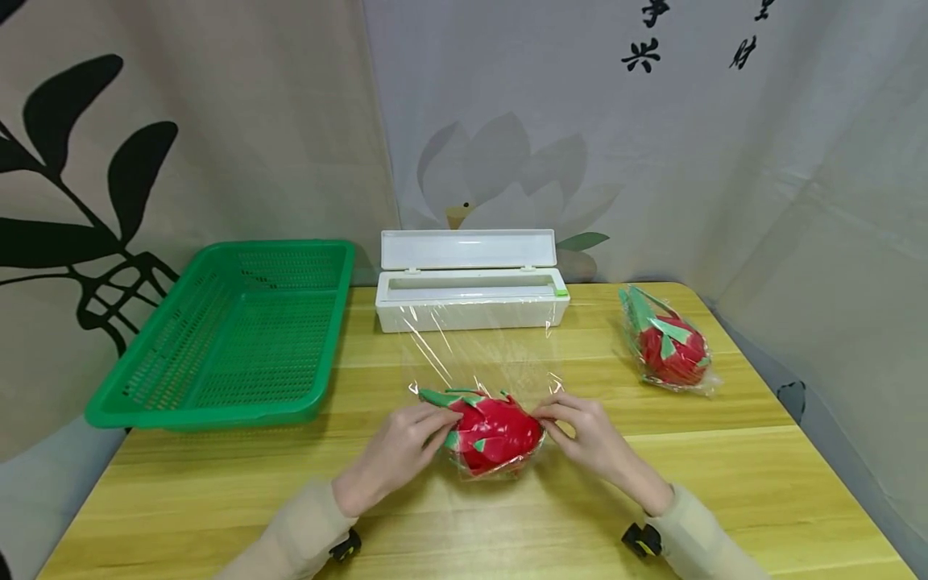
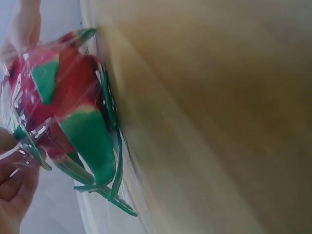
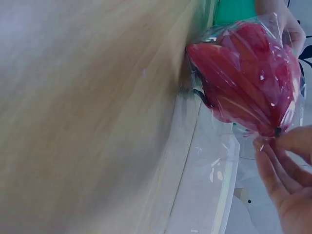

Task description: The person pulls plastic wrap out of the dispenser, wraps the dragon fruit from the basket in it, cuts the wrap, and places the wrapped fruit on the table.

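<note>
Sleeves come in from the bottom of the head view, and past them we have both hands on a red dragon fruit (image 1: 495, 432) with green scales that sits on the near middle of the wooden table (image 1: 725, 475). Our left hand (image 1: 403, 451) cups the fruit's left side, fingers curled and pinching the cling film (image 1: 482, 354) against its green leaves; the left wrist view shows those fingertips (image 2: 14, 180) gripping a fold of film beside the fruit (image 2: 68, 112). Our right hand (image 1: 590, 439) pinches the film at the fruit's right end, and in the right wrist view its fingers (image 3: 282, 161) close narrowly on the film just where the wrapped fruit (image 3: 248, 83) tapers. The film runs from the fruit back up to the white dispenser box (image 1: 471, 294), whose lid stands open at the far middle of the table (the sheet looks joined to the box, though we cannot tell for sure). A green plastic basket (image 1: 232, 338) lies at the far left, partly over the table's edge. A second dragon fruit (image 1: 670, 346), already wrapped in film, lies well apart at the far right
</note>
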A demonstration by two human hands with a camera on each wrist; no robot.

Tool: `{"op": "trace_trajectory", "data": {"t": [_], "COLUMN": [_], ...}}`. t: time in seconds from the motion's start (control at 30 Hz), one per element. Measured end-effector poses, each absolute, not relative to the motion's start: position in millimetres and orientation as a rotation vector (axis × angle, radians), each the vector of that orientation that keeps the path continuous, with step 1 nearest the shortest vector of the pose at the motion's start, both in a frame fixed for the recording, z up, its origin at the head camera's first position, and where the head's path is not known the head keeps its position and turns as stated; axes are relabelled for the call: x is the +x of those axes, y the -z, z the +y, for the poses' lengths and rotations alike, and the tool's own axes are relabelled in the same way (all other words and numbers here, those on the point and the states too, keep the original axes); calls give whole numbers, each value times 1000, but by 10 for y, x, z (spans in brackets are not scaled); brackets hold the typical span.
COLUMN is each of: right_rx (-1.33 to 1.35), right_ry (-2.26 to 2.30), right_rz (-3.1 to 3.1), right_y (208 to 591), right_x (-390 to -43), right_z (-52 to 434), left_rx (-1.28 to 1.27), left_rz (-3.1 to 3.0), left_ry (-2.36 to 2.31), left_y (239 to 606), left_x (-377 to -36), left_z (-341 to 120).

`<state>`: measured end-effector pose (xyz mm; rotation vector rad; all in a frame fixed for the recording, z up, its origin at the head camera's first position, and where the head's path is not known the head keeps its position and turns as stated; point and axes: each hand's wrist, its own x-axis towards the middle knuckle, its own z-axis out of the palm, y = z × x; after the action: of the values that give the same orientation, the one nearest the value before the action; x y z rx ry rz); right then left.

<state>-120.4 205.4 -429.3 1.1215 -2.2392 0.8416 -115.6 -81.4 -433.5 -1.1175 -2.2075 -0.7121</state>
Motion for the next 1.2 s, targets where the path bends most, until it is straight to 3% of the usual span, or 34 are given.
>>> {"op": "trace_trajectory", "data": {"t": [0.57, 1.2], "right_rx": [1365, 1256], "right_ry": [-536, -532], "right_rz": [-2496, -2400], "right_y": [4200, 4267], "right_x": [-1000, -1168], "right_z": [2058, 1967], "left_rx": [-1281, -1198], "left_rz": [-2395, -2324], "left_ry": [276, 300], "left_y": [4371, 4341], "left_x": [-943, -1116], "left_z": [-865, -697]}}
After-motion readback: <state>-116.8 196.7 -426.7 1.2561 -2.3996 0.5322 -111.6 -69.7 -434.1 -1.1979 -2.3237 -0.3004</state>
